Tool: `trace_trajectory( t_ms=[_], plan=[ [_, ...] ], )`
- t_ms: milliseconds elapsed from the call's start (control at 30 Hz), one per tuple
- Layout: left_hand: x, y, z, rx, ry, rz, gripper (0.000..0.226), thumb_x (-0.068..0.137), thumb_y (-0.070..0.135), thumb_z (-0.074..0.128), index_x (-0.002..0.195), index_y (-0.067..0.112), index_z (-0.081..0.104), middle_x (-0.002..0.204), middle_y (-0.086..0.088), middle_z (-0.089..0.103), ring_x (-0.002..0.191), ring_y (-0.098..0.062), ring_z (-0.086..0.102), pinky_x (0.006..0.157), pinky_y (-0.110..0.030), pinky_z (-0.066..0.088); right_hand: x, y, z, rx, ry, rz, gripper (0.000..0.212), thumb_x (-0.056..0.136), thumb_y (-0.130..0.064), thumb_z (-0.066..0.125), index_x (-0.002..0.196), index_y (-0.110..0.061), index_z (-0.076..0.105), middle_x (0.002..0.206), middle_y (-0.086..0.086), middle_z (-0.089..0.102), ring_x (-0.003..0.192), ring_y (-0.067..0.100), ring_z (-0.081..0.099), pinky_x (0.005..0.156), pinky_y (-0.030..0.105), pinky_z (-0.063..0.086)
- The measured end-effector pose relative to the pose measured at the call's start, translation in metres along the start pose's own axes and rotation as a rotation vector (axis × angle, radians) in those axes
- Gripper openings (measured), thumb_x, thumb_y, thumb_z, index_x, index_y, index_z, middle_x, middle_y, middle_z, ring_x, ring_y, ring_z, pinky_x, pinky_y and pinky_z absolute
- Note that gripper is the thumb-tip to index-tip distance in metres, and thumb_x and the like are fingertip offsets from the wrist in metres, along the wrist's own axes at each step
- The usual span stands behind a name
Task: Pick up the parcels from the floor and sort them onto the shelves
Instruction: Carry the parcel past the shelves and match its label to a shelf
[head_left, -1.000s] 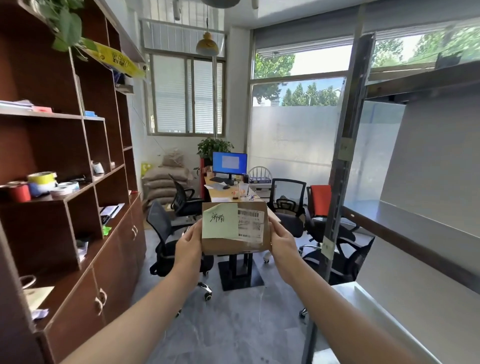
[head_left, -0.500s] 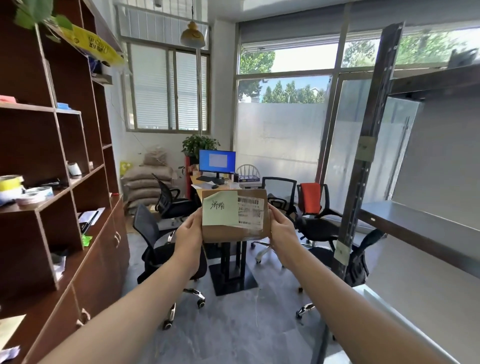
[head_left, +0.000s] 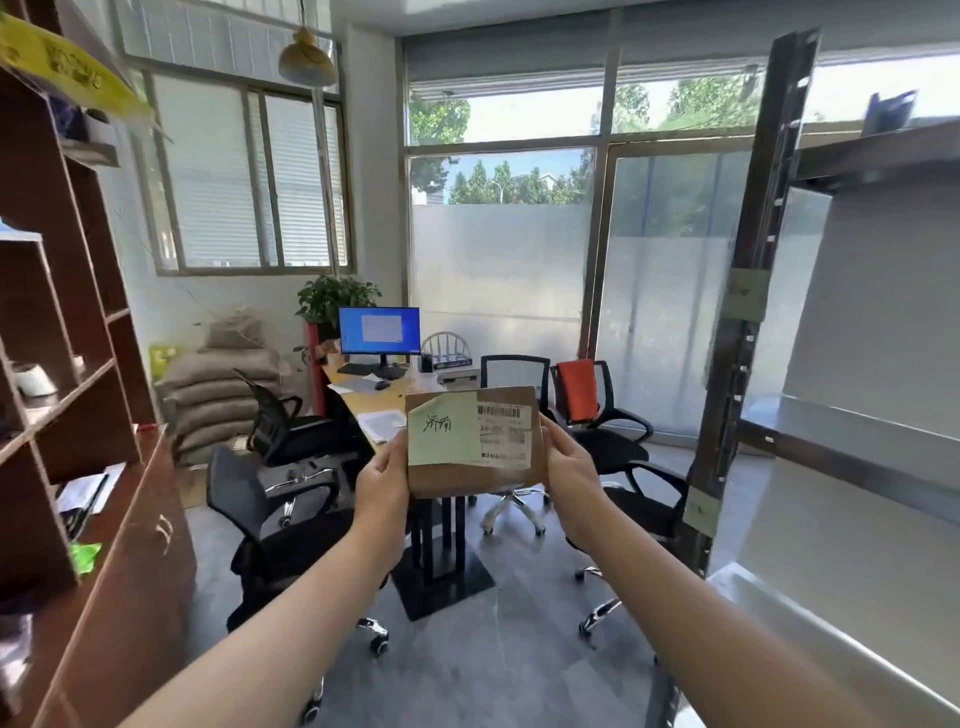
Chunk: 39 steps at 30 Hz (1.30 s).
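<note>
Brown parcel (head_left: 475, 441): mid-frame, long axis level, left hand (head_left: 382, 480) gripping one short edge, right hand (head_left: 569, 467) the other; metal shelves (head_left: 841, 423) at frame right, nearer the right hand.

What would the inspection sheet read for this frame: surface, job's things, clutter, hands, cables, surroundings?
Surface: grey metal shelving at right, paper tags on its upright.
Job's things: one brown parcel held up, green handwritten note and barcode label on it.
Clutter: wooden bookcase at left holds papers and small items.
Hands: left hand grips the parcel's left edge, right hand its right edge.
Cables: nothing seen.
Surroundings: desk with monitor, office chairs, stacked sacks, windows.
</note>
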<state>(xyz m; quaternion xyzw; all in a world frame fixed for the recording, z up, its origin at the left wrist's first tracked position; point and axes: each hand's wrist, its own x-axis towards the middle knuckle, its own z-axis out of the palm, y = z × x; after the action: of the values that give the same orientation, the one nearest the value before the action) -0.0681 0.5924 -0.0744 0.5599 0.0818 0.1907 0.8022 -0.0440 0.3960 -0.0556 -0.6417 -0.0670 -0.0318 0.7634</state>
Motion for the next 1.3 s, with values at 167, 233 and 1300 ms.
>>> trace_trajectory(
  t_ms=[167,233,1300],
  plan=[
    [0.019,-0.026,0.006,-0.012,-0.052,-0.05,0.031,0.098,0.043,0.06,0.116,0.021,0.074,0.112,-0.006,0.077,0.106,-0.024,0.07,0.094,-0.041,0.054,0.02,0.018,-0.01,-0.019,0.053,0.041,0.031,0.107,-0.013,0.04,0.127,-0.019,0.063,0.106,0.005,0.073,0.089,0.014,0.07,0.058,0.017,0.057],
    [0.03,-0.031,0.009,-0.013,-0.05,-0.061,0.026,0.099,0.042,0.06,0.111,0.023,0.075,0.109,-0.004,0.078,0.106,-0.024,0.07,0.098,-0.043,0.055,0.032,0.023,-0.014,-0.036,0.052,0.049,0.032,0.107,-0.014,0.039,0.128,-0.021,0.063,0.11,0.006,0.073,0.089,0.013,0.07,0.057,0.016,0.056],
    [0.166,-0.135,0.167,0.138,-0.222,-0.178,0.04,0.095,0.049,0.062,0.122,0.021,0.073,0.122,-0.006,0.074,0.122,-0.027,0.064,0.111,-0.052,0.045,0.176,0.075,-0.141,0.12,0.312,0.08,0.028,0.105,-0.032,0.043,0.11,-0.036,0.07,0.107,0.003,0.078,0.107,0.027,0.071,0.098,0.052,0.053]
  ],
)
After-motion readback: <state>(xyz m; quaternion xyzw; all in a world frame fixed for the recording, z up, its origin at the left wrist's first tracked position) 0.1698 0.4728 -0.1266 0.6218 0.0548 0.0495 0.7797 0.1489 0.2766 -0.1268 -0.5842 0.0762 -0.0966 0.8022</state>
